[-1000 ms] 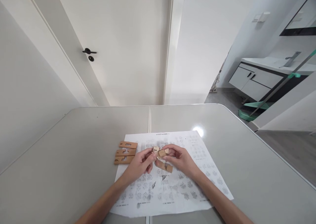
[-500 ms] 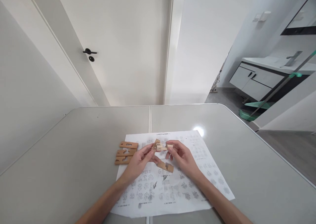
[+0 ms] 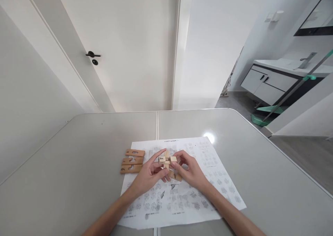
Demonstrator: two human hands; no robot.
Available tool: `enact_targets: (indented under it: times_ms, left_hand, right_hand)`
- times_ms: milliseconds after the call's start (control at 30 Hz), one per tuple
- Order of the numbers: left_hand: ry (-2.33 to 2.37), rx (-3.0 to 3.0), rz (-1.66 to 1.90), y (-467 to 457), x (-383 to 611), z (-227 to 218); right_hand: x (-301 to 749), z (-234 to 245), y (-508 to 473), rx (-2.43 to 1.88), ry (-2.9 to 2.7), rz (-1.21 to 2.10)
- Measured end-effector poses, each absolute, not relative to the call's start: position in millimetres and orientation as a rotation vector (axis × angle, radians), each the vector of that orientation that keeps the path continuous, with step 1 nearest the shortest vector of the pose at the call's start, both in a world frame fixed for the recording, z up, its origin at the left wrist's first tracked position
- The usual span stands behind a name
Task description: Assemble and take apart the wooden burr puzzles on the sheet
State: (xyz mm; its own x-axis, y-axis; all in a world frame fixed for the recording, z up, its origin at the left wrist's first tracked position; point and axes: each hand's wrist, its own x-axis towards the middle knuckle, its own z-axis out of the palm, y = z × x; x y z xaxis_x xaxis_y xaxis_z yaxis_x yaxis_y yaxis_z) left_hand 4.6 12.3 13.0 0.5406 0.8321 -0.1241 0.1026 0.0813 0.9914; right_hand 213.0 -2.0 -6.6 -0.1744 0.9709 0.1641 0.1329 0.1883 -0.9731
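My left hand (image 3: 150,173) and my right hand (image 3: 191,170) meet above a printed sheet (image 3: 182,197), fingers pinched round a small cluster of crossed wooden puzzle pieces (image 3: 166,159); one piece shows a dark number on its end. Just below the cluster, another wooden piece (image 3: 176,176) lies on the sheet between my hands. Three flat notched wooden pieces (image 3: 132,160) lie side by side to the left of my left hand, partly on the sheet's edge.
The grey table (image 3: 78,149) has a centre seam and a rounded far right corner. A white door with a black handle (image 3: 92,55) stands behind it. At the right is a washbasin cabinet (image 3: 270,85) and a green mop (image 3: 262,114).
The held pieces went from a loose pair lifted up to a crossed cluster, lowered slightly. Both hands closed in on it; the piece on the sheet stayed put.
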Motion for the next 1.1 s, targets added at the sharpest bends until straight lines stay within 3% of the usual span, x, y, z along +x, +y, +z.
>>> enact_targets:
  times_ms: [633,1100]
  left_hand:
    - [0.933,1.606,0.758,11,5,9]
    - [0.928,1.68,0.721,7,4,6]
  right_hand:
    - [215,-11,0,-1.009,-1.446,1.39]
    - [214,-8,-1,-1.032,-1.455,1.377]
